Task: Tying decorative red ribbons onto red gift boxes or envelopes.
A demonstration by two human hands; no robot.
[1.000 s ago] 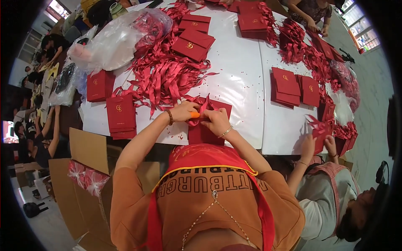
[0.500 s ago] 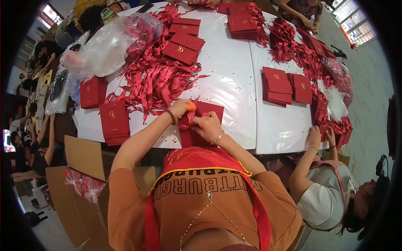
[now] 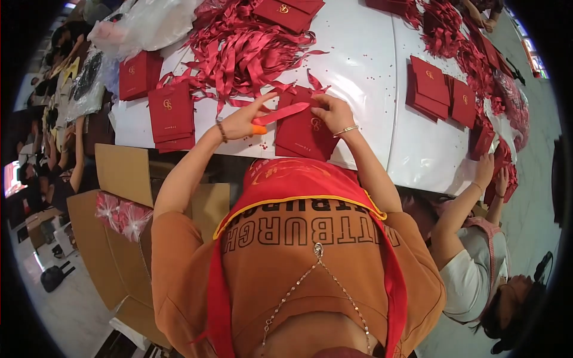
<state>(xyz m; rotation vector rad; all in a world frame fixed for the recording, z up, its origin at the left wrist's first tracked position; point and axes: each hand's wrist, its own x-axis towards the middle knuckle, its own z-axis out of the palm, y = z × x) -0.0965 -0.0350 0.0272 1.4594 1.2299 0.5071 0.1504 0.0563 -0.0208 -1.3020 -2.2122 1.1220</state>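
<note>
A dark red paper gift bag point(image 3: 298, 136) with a gold emblem lies flat in front of me at the table's near edge. My left hand point(image 3: 242, 122) is beside its left edge, fingers spread, an orange band on one finger. A red ribbon point(image 3: 289, 112) stretches from that hand across the upper part of the bag. My right hand point(image 3: 335, 114) rests at the bag's upper right, fingers curled and pinched at its edge; the exact grip is partly hidden. A short ribbon tail sticks up above the bag.
A heap of loose red ribbons point(image 3: 242, 56) covers the table beyond my hands. Finished-looking bags point(image 3: 170, 113) are stacked at left, others point(image 3: 431, 89) at right. A co-worker's hands point(image 3: 484, 173) handle bags at far right. An open cardboard box point(image 3: 113, 238) stands at lower left.
My hands, close together over the bag half a second ago, have moved apart. The left hand's fingers have spread, and the bag's gold emblem now shows. The view has shifted.
</note>
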